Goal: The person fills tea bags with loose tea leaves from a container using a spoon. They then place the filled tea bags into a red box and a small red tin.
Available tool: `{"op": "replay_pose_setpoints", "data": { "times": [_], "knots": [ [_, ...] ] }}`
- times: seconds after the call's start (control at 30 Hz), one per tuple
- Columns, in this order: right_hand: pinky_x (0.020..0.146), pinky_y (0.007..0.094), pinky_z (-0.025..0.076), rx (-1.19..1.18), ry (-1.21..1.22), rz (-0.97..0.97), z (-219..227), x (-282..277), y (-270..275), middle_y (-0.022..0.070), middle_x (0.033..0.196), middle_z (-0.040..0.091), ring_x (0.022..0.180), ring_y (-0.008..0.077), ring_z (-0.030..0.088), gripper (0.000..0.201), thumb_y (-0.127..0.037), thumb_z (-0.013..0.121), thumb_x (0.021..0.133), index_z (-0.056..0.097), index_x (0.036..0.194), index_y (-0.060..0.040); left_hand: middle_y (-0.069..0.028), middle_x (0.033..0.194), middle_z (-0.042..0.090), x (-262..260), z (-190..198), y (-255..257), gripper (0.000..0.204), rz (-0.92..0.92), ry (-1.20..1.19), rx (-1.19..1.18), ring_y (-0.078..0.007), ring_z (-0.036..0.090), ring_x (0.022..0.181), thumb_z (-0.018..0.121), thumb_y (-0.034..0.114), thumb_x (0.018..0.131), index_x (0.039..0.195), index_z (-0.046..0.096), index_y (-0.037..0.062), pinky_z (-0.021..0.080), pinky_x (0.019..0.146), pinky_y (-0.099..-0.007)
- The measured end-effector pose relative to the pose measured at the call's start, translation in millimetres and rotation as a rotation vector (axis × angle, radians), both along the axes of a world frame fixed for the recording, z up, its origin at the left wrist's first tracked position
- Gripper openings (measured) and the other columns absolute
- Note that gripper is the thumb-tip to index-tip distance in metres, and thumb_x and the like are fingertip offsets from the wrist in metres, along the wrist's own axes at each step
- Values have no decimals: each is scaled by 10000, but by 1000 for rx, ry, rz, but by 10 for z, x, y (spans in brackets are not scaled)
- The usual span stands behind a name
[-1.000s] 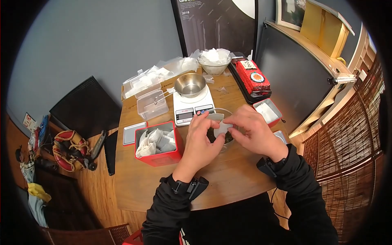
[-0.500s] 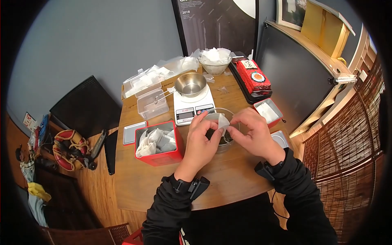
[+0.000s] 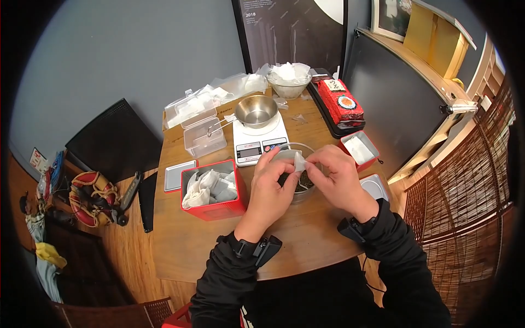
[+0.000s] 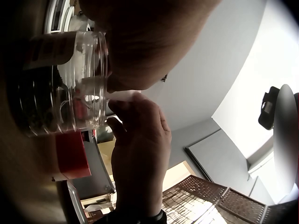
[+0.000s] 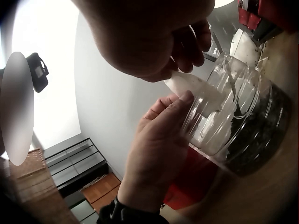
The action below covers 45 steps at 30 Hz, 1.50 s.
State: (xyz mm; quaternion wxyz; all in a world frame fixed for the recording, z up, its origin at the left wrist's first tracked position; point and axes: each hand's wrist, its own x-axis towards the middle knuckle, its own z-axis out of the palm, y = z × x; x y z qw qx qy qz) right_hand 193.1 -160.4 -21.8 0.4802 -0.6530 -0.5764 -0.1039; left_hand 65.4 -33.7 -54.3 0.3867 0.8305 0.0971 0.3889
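Note:
Above the mouth of a clear plastic jar (image 5: 261, 135), both hands pinch a small white tea bag (image 3: 299, 162). My left hand (image 3: 268, 188) has thumb and fingers on the bag's left side, close to the jar's rim. From the right, my right hand (image 3: 340, 177) grips the bag's upper edge between thumb and fingertips. A thin white string (image 3: 303, 185) dangles below the bag into the jar. Dark loose tea leaves (image 5: 266, 126) fill the lower part of the jar. The bag's lower end is partly hidden by fingers in the head view.
Left of the hands stands a red tin (image 3: 216, 210) of white tea bags. Behind sits a kitchen scale (image 3: 262, 143) bearing a steel pan (image 3: 256, 111). A smaller red tin (image 3: 373, 154), a red packet (image 3: 342, 104) and a glass bowl (image 3: 290, 90) stand farther back.
The bag, first held flat between both hands, now stands folded with its point up and string showing below. My right hand has shifted slightly, its fingertips now lower on the bag.

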Motion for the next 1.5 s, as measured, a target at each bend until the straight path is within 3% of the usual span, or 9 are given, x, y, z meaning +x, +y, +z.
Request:
{"op": "replay_pose_setpoints", "data": {
  "times": [0.2,0.3,0.63,0.87,0.97,1.1,1.2,1.33,1.5],
  "knots": [
    [676,378,518,-58,115,3,-24,-17,-2,138,826,653,776,317,648,94,-23,680,824,660,915,-6,-108,1012,713,-5,-17,-2,113,13,-23,35,-417,533,1216,725,49,809,891,649,30,414,1040,-498],
    [684,381,509,-35,204,-53,10,-54,8,137,829,642,787,319,637,86,-20,675,825,653,907,-6,-125,1090,706,-16,-26,2,220,31,15,24,-385,507,1301,760,71,790,978,649,41,419,1042,-456],
    [701,390,494,28,59,-128,86,40,-13,126,836,621,798,311,611,78,-18,674,822,637,889,-7,-213,1238,607,-29,-17,5,534,28,-26,-75,-406,444,1348,657,18,708,1223,518,0,418,1060,-461],
    [606,265,463,136,168,-118,19,42,-26,80,826,612,671,143,577,29,8,655,887,640,912,12,-213,1260,602,-40,-68,20,650,15,-41,-139,-362,557,1235,612,-7,726,1357,457,-6,447,1023,-408],
    [593,216,455,183,381,-101,28,40,-76,30,840,641,688,63,587,55,-39,639,939,633,954,14,-212,1246,611,-56,19,-43,668,13,-67,-240,-327,605,1147,608,-8,730,1379,448,-4,471,987,-388],
    [615,218,505,132,877,44,186,157,-188,76,868,709,735,92,672,69,-60,610,962,615,1010,-10,-204,1243,617,-33,-55,-3,671,27,-90,-164,-304,608,1133,611,-5,729,1380,450,-6,476,975,-375],
    [638,231,527,239,987,110,244,370,-362,114,895,724,744,112,683,74,-67,595,969,619,1006,-8,-205,1279,606,-55,-34,5,698,14,-63,-136,-244,558,1230,592,-37,747,1418,403,-14,444,1014,-333],
    [682,249,544,332,829,-2,320,618,-599,115,902,713,774,133,686,72,-36,575,962,616,998,11,-196,1222,634,-47,-28,-6,661,32,-104,-131,-305,605,1147,623,2,728,1369,462,-10,464,995,-381],
    [683,234,515,241,606,-85,-16,1131,-851,88,917,707,818,102,670,70,-9,567,942,621,972,23,-204,1279,606,-76,12,-14,689,16,-54,-116,-252,556,1233,606,-27,742,1406,423,-19,419,1048,-357]
  ]
}}
